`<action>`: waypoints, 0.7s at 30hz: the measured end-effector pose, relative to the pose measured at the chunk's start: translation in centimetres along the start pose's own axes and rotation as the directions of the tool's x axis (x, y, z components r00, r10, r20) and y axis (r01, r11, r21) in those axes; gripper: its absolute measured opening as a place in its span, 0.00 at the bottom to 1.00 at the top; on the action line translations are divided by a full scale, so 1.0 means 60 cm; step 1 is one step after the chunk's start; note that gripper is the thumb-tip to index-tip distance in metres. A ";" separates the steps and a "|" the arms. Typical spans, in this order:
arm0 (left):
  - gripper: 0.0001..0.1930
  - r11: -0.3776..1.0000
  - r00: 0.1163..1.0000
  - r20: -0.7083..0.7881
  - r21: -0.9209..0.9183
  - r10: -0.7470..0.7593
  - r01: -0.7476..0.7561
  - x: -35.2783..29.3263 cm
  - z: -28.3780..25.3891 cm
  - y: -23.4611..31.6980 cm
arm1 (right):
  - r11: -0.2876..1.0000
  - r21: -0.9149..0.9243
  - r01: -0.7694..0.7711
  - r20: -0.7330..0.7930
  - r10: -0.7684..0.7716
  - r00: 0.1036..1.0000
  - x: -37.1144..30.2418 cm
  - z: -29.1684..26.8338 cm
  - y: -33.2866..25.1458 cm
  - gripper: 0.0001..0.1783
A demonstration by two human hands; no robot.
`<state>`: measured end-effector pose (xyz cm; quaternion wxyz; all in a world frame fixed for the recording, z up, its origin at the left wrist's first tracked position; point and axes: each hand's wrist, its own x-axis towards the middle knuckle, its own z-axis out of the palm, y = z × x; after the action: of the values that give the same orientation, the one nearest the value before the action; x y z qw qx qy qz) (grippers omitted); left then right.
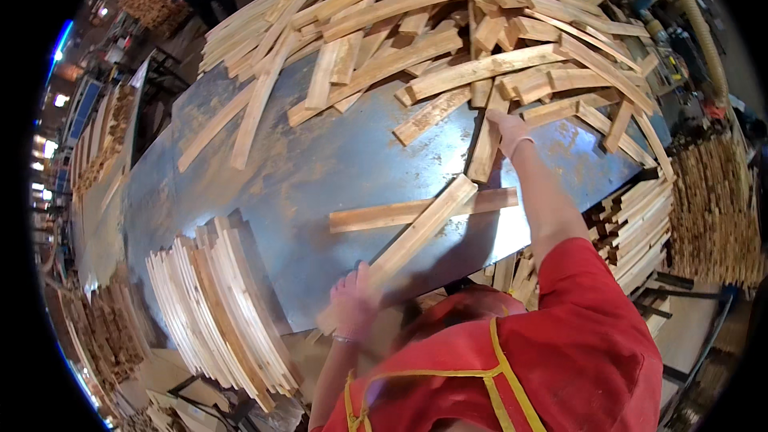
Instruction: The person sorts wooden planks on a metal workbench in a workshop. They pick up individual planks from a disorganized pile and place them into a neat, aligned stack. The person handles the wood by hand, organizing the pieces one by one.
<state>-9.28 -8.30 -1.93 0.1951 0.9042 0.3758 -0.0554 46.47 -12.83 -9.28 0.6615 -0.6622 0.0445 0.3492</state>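
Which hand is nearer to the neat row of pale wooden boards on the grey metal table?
Left. The left hand, holding one pale wooden board, is right of the row, apart from it; the right hand is farther away, at the loose wooden pile.

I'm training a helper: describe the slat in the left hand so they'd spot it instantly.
Find the broad grey metal table. At its near edge, the left hand grips a pale slat. Unlike the unheld slat it crosses over, this one slants away to the right.

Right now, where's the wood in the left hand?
In the head view's middle, the held piece slants up and right from the left hand, across another piece.
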 end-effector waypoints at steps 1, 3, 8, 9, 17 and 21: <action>0.41 0.998 1.000 -0.029 -0.066 0.007 -0.009 -0.010 -0.020 -0.004 | 0.955 0.294 0.042 0.080 -0.069 0.994 0.023 -0.013 0.009 0.20; 0.37 0.879 0.980 -0.110 -0.466 -0.168 0.099 -0.099 0.007 -0.044 | 0.913 0.327 -0.245 0.325 0.135 0.936 -0.166 0.135 -0.044 0.19; 0.30 -0.010 0.895 0.243 -0.966 -0.373 0.258 -0.173 -0.052 -0.064 | 0.869 0.251 -0.426 0.536 0.241 0.809 -0.438 0.217 0.124 0.21; 0.27 -0.009 0.838 0.349 -0.925 -0.421 0.380 -0.180 -0.061 -0.080 | 0.882 0.142 -0.450 0.576 0.296 0.762 -0.489 0.233 0.159 0.23; 0.29 0.726 0.833 -0.044 -0.518 -0.551 0.452 -0.153 -0.044 -0.166 | 0.468 -0.611 0.639 0.792 0.384 0.475 -0.740 0.396 0.343 0.32; 0.30 0.737 0.762 -0.120 -0.387 -0.636 0.554 -0.148 -0.029 -0.190 | 0.542 -0.554 0.632 0.824 0.463 0.326 -0.697 0.392 0.326 0.31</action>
<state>-23.66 -6.14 -1.67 0.2670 0.6886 0.6715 0.0599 -4.69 -10.71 -1.21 0.1717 -0.5531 -0.5601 0.5924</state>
